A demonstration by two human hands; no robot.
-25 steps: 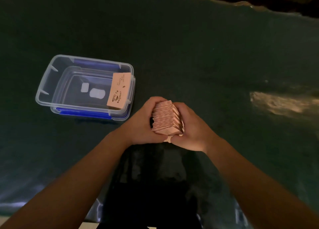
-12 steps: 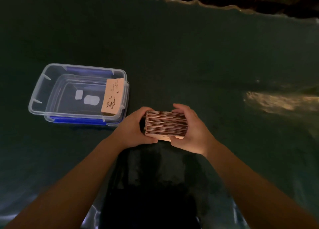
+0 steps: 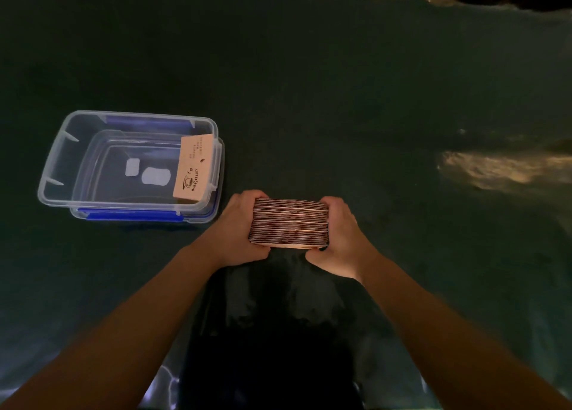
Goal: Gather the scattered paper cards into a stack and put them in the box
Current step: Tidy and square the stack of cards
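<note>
Both bare forearms reach forward from the lower corners and converge near the middle; the left hand (image 3: pixel 238 227) clasps the left end of the stack of cards (image 3: pixel 290 224), thumb nearest the body; the right hand (image 3: pixel 340 235) clasps the right end, fingers curled over its far edge.

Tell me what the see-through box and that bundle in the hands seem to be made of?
The box looks like clear, glossy plastic: the dark table shows through its walls, and it has blue clips. The stack of cards, held between the left hand and right hand, looks like matt tan paper or thin card, judging by its layered edges.
</note>
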